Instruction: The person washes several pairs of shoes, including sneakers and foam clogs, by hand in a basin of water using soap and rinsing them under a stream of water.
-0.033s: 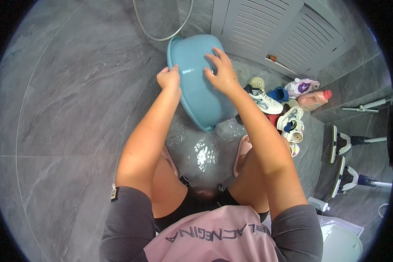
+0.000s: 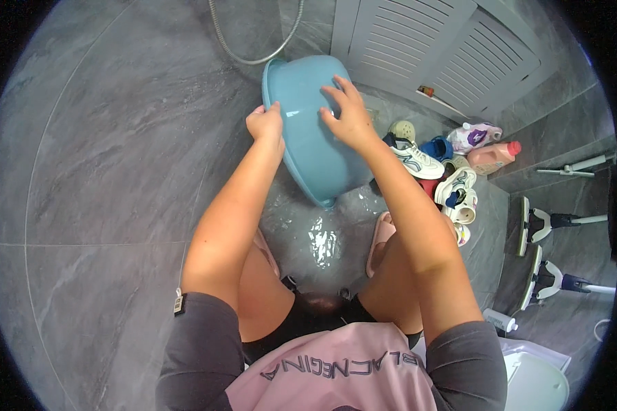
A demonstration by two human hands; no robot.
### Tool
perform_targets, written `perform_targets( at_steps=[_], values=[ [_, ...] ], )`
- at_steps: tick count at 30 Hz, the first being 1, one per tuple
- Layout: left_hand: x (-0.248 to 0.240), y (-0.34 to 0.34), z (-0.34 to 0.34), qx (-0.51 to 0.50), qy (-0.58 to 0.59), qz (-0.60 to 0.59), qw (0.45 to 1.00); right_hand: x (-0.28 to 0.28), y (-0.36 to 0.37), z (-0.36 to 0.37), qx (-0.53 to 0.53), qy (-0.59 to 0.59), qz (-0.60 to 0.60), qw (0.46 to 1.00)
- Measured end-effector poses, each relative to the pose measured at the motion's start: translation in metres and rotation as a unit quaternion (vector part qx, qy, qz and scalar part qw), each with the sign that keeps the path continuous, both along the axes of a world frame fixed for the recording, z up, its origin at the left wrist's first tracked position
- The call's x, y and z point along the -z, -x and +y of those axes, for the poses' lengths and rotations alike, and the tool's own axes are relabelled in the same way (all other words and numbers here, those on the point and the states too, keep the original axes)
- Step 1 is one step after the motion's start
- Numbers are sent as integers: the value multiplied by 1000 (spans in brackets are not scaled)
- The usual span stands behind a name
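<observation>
A light blue plastic basin (image 2: 315,154) is tipped over on the wet floor, its rim toward the left and its smooth outer side facing me. What is inside it, if anything, is hidden. My left hand (image 2: 264,125) is closed round the rim on the left, thumb on the outer side. Across the basin's outside lies my right hand (image 2: 351,118), fingers spread and gripping nothing.
Several shoes, including a white sneaker (image 2: 421,163), lie in a pile to the right. Behind them are a pink bottle (image 2: 493,159) and a louvred grey cabinet (image 2: 411,48). A shower hose (image 2: 253,60) hangs at the far side. Mop heads (image 2: 533,277) line the right wall.
The glints on the wet floor between my feet have shifted slightly. Both hands and the basin keep their places.
</observation>
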State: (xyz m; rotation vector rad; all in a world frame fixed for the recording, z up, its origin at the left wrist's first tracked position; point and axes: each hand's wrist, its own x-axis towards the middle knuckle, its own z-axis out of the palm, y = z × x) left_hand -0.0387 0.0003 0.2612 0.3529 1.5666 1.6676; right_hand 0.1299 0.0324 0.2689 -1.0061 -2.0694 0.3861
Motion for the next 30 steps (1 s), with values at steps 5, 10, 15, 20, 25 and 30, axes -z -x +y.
perform_targets(
  at_steps=[5, 10, 15, 20, 25, 30],
  values=[
    [0, 0, -1, -11, 7, 4, 1000, 2, 1, -3, -15, 26, 4, 1000],
    [-13, -12, -8, 78, -12, 112, 991, -13, 8, -5, 130, 71, 20, 989],
    [-6, -60, -36, 156, -46, 454, 876, -43, 5, 2, 190, 237, 203, 931],
    [-4, -84, -70, 345, -88, 611, 707, -26, -32, 6, 294, 368, 345, 812],
    [12, -84, -92, 391, -83, 644, 652, -5, -58, 1, 333, 361, 264, 830],
    [13, -91, -101, 478, -205, 607, 601, -9, -94, -18, 294, 224, 77, 926]
  ],
)
